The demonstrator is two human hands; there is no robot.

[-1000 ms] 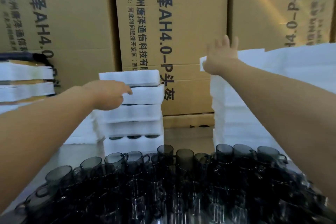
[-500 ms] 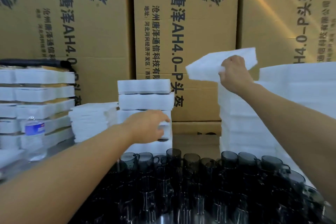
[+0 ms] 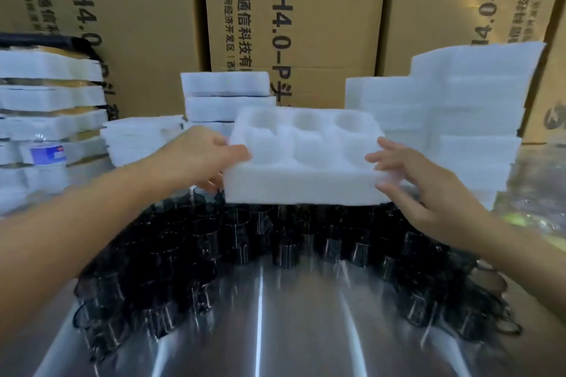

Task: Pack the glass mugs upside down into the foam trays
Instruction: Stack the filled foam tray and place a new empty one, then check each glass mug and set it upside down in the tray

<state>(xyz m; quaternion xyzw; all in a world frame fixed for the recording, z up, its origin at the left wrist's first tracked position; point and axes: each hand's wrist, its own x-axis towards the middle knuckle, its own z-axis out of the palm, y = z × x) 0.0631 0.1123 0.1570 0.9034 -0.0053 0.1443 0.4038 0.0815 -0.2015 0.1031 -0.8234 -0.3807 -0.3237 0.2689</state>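
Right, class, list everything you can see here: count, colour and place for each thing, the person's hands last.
table: one, shiny metal, nearest the camera
mugs: many, dark glass, crowded on the table
foam tray: one, white, held above the mugs, pockets up
foam stacks: several, white, behind the mugs
water bottle: one, clear with blue label, far left
cardboard boxes: at least three, brown, at the back
left hand: one, grips the tray's left edge
right hand: one, fingers spread against the tray's right front corner
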